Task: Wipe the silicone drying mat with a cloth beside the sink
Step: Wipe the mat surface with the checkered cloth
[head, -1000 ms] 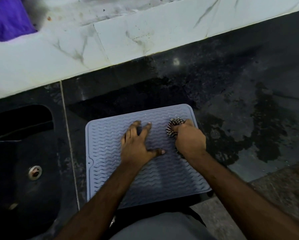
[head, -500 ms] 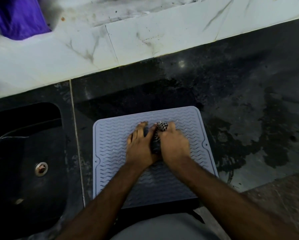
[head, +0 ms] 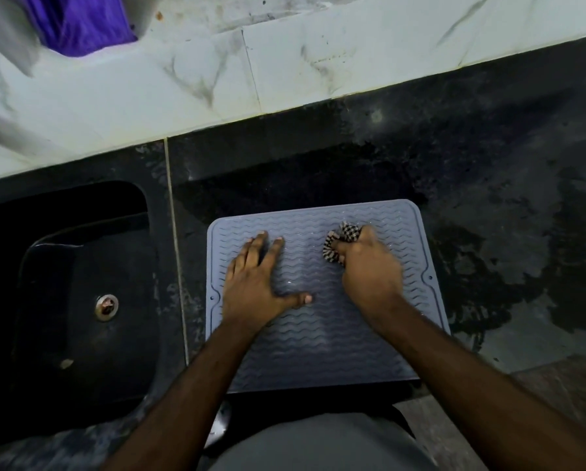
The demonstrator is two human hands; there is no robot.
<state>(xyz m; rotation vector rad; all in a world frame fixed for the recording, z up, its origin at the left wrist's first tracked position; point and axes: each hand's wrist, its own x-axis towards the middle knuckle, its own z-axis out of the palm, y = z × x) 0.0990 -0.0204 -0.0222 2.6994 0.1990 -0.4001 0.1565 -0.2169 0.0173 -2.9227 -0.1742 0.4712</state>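
I'm mid-wipe: my right hand has its fingers clamped on the bunched cloth near the mat's far right corner, at the worktop's front edge beside the sink. My left hand, fingers spread, pins the mat flat. Next I'd judge the near half needs wiping.

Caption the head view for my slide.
Left hand steadies grey ridged silicone mat while right hand scrubs with checked black-and-white cloth.

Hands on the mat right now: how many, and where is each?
2. The left hand presses flat on the mat's left half; the right hand grips the checked cloth near the far right corner.
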